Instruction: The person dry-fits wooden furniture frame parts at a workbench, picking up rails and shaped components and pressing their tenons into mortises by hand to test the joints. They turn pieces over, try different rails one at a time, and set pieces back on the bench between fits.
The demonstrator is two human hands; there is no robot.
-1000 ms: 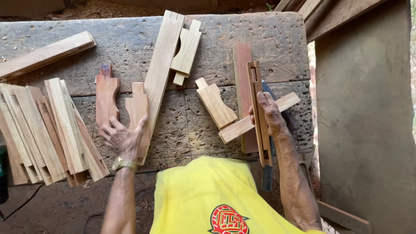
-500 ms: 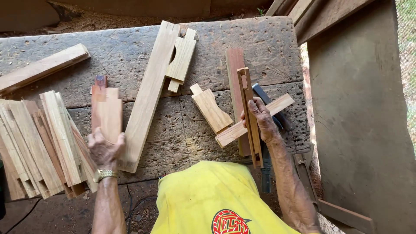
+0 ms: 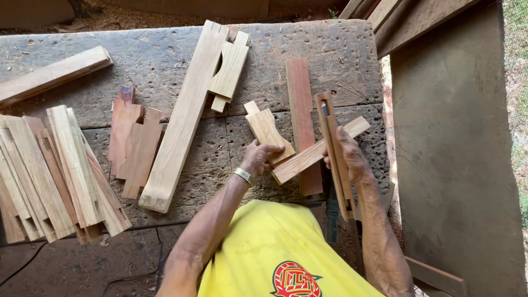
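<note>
Gripping one pale notched block (image 3: 268,131), the left hand (image 3: 257,158) closes on it; the right hand (image 3: 346,157) clasps one slotted frame (image 3: 334,151), long axis running near-to-far.

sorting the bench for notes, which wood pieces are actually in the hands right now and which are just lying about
In hand:
- left hand on the short notched block and the pale crossing strip
- right hand gripping the slotted narrow piece

Lying about:
- long pale plank
- reddish board
- two reddish notched pieces
- stack of slats
</note>
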